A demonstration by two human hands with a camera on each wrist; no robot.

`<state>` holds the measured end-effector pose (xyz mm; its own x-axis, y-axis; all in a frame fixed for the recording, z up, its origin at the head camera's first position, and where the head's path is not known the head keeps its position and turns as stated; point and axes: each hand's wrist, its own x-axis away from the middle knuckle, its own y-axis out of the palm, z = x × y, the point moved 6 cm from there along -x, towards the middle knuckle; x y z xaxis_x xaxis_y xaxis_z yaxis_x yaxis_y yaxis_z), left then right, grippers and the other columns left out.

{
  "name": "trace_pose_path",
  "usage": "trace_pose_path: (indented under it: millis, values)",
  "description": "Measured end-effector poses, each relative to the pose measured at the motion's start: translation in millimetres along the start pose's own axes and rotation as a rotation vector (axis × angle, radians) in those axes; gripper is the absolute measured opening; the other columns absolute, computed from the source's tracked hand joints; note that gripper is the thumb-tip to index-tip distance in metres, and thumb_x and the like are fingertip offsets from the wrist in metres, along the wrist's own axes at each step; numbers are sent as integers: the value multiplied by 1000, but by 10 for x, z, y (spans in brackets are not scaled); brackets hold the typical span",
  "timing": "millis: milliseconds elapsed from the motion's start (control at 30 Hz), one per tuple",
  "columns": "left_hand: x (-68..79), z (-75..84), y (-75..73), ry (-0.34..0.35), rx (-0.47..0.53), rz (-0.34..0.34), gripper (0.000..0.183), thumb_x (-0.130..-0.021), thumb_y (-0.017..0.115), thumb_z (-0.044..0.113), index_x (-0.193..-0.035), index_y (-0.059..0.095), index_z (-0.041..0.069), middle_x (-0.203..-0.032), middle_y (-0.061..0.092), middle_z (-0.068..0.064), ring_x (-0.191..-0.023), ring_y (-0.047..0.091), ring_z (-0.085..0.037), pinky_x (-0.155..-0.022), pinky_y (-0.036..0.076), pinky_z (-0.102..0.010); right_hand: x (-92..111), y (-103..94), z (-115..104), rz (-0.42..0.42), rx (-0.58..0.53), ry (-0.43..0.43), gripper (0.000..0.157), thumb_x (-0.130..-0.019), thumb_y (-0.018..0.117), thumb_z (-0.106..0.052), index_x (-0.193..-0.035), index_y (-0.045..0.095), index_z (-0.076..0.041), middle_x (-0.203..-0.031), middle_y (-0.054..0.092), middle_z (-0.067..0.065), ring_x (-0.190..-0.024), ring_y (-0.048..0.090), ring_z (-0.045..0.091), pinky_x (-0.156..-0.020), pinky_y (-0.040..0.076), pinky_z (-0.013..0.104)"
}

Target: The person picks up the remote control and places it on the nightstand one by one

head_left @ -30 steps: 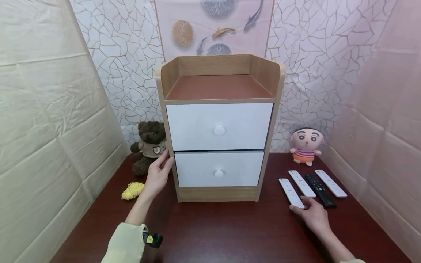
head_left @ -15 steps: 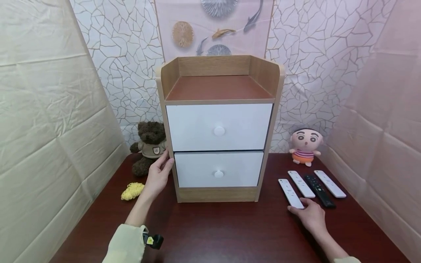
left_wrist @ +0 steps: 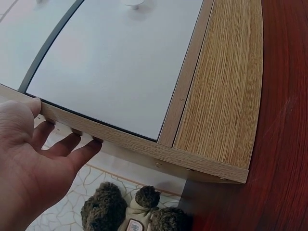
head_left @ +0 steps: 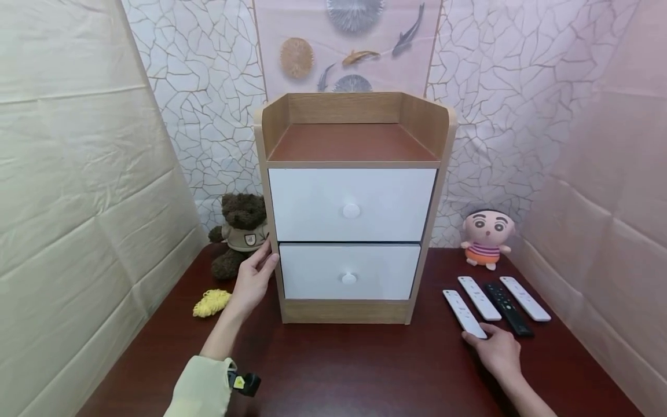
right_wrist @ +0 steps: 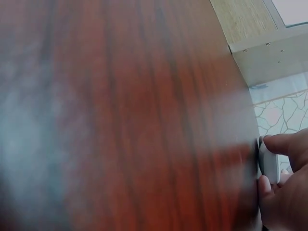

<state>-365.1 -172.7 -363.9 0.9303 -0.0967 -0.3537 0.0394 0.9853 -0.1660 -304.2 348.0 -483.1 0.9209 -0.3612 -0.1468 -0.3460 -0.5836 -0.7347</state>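
Pinching the near end of a slim white plastic remote (head_left: pixel 464 313) between thumb and fingers: your right hand (head_left: pixel 499 350), gap narrowed to the remote's body. Sensible spot, probably: closest to you, most of the button face uncovered. Can't tell if it's off the dark red wood-grain table (head_left: pixel 333 370). Your left hand (head_left: pixel 253 281) has fingers spread, loosely bent, against the outer side of a light-wood two-drawer cabinet (head_left: pixel 345 311), thumb at its front edge; reads as steadying. Flat white drawer fronts look closed. Right of the held remote: a second white remote (head_left: pixel 479 298), slim black plastic remote (head_left: pixel 508 308), third white remote (head_left: pixel 524 298), roughly parallel, likely for separate reach. Behind them, a soft stuffed doll in a striped shirt (head_left: pixel 488 238). Left of the cabinet: dark-brown plush bear (head_left: pixel 244 220); nearer you, yellow yarn bundle (head_left: pixel 212 303).
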Motion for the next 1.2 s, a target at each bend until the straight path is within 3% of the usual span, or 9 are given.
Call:
trace_pose_path:
  millis: [400,667,867,933,1000,1100,1133,1200]
  values:
    - [10,6,-12,-14,18,-4,60,-111,51,18,-162,25,3,-166,25,-14,-149,32,-30,-115,36,-41,79,-85,43,44,-52,80,58,-88,79,-23,-127,62,16,-127,59,38,-119,47,59,-104,32,63]
    - [-8,30,12,11,26,-11,60,-110,52,17,-161,26,1,-165,28,-17,-149,32,-29,-115,35,-41,139,-156,139,134,-109,168,56,-89,77,-21,-131,61,13,-132,55,38,-123,42,58,-105,31,62]
    - [-19,18,0,6,29,-9,59,-110,52,16,-161,26,1,-165,27,-17,-149,31,-29,-116,35,-42,162,-238,131,230,-190,190,55,-89,78,-20,-133,63,9,-107,70,32,-115,51,53,-99,37,57]
    - [-18,19,-1,2,34,-6,59,-110,52,16,-161,27,1,-164,28,-17,-149,32,-29,-116,35,-42,168,-264,117,247,-195,186,55,-89,79,-22,-134,64,7,-105,71,30,-105,61,41,-91,43,48]
    - [-15,18,0,-1,38,-3,59,-110,52,15,-161,27,1,-164,29,-17,-149,32,-29,-115,35,-42,179,-296,106,268,-205,180,56,-90,80,-24,-135,65,4,-110,70,31,-87,66,15,-82,47,31]
    - [-16,17,7,-3,34,1,59,-110,52,16,-161,26,0,-164,28,-18,-149,32,-30,-115,35,-42,191,-342,98,306,-260,170,56,-90,81,-25,-136,65,2,-120,66,32,-70,48,-20,-66,39,8]
    - [-15,16,9,-4,32,3,59,-110,52,16,-161,26,0,-164,28,-19,-149,32,-30,-115,35,-42,195,-355,99,315,-290,168,56,-91,80,-25,-137,64,2,-123,65,33,-69,41,-25,-63,37,4]
    - [-13,16,13,-1,27,6,60,-110,52,16,-161,26,-1,-164,27,-20,-149,32,-32,-115,36,-43,203,-373,95,326,-351,159,56,-92,79,-25,-139,63,2,-128,62,34,-71,39,-29,-62,37,0]
